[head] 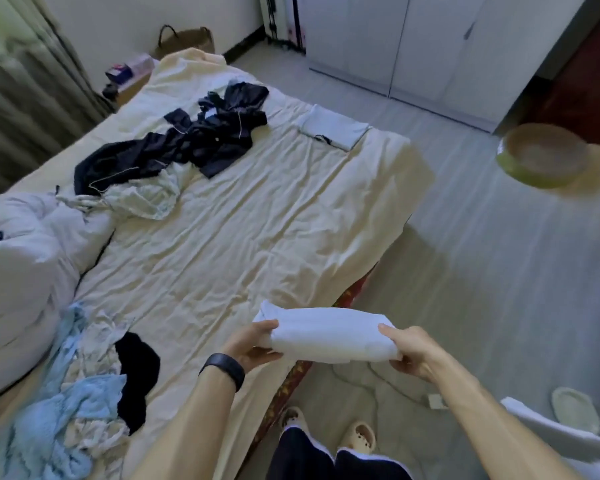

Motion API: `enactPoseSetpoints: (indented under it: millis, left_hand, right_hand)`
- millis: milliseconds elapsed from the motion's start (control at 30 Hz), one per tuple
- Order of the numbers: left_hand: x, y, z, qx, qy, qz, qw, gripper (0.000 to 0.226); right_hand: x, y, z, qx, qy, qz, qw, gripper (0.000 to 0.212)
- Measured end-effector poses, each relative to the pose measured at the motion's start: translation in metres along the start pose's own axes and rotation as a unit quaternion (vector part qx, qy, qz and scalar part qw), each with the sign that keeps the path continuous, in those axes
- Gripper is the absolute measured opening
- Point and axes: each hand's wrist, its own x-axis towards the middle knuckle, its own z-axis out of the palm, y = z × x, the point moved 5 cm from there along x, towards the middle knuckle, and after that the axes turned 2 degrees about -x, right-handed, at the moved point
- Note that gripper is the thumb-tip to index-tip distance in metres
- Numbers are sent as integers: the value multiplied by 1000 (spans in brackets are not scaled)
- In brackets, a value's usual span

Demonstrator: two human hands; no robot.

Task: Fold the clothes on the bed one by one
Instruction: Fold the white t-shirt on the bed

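A folded white garment [329, 336] hangs in the air over the near edge of the bed [257, 216]. My left hand [253, 344] grips its left end and my right hand [407, 348] grips its right end. A dark navy garment [187, 143] lies crumpled at the far side of the bed, with a pale crumpled cloth [146, 199] beside it. A heap of light blue, white and black clothes [84, 386] lies at the near left. A folded white piece [333, 128] sits at the far right corner of the bed.
A bunched white duvet [21, 271] fills the left side. A white wardrobe [430, 46] stands at the back right. A green basin [541, 159] sits to the right. A cable and white charger [435, 400] lie on the floor by my slippered feet [355, 436].
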Motion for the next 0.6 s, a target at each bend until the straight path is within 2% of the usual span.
enactPoseSetpoints:
  millis: [100, 267, 433, 600]
  left_hand:
    - [18, 45, 33, 8, -1, 25, 1000, 41]
    - [65, 123, 81, -6, 7, 57, 998, 51]
    - [104, 192, 127, -14, -8, 48, 999, 40]
    - [130, 264, 163, -31, 15, 57, 998, 27]
  right_hand:
    - [14, -43, -20, -17, 9, -15, 1000, 26]
    - [47, -133, -43, -32, 45, -56, 997, 18]
    - [70, -217, -63, -27, 66, -71, 995, 23]
    - [101, -291, -79, -30, 61, -81, 994, 29]
